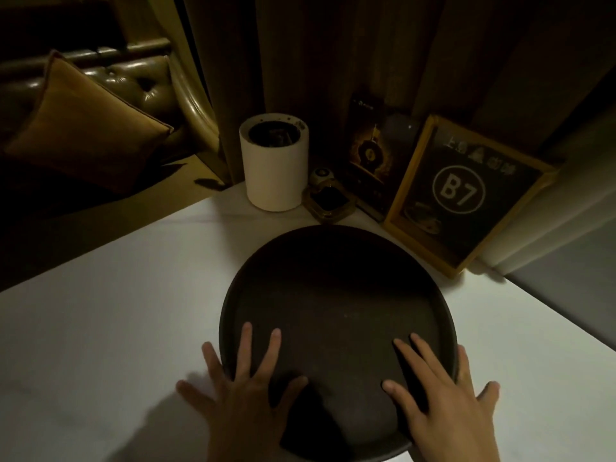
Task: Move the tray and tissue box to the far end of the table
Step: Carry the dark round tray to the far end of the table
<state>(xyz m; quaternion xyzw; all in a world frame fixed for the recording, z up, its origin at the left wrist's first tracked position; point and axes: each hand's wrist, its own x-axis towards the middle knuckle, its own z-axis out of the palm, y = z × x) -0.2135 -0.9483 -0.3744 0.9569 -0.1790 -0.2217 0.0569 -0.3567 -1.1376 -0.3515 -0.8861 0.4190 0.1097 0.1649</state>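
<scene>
Both hands are lying flat and spread wide on the near part of a round dark tray (336,295), holding nothing in a closed grasp. The left hand (246,395) is resting across the tray's near-left rim, with its middle fingers and thumb on the tray's floor and its outer fingers splayed onto the white table (100,311) just outside the rim. The right hand (440,405) is doing the same on the near-right side, two fingers and the thumb pressing on the tray's floor, the outer fingers hanging over the rim toward the table. The tray is sitting flat on the table between and beyond the two hands, its far edge reaching away from the fingertips. Just past that far edge, ahead of the left hand, a white cylindrical container (275,165) is standing upright with something dark inside; whether this is the tissue box cannot be told. Beside it, straight ahead of the gap between the hands, a small amber ashtray (328,200) is lying close to the tray's far rim. Ahead of the right hand, a gold-framed sign (466,195) marked B7 is leaning tilted, with a darker card (370,155) standing behind it. Far off beyond the left hand, a cushion (83,128) is resting on a tufted leather seat (140,81).
</scene>
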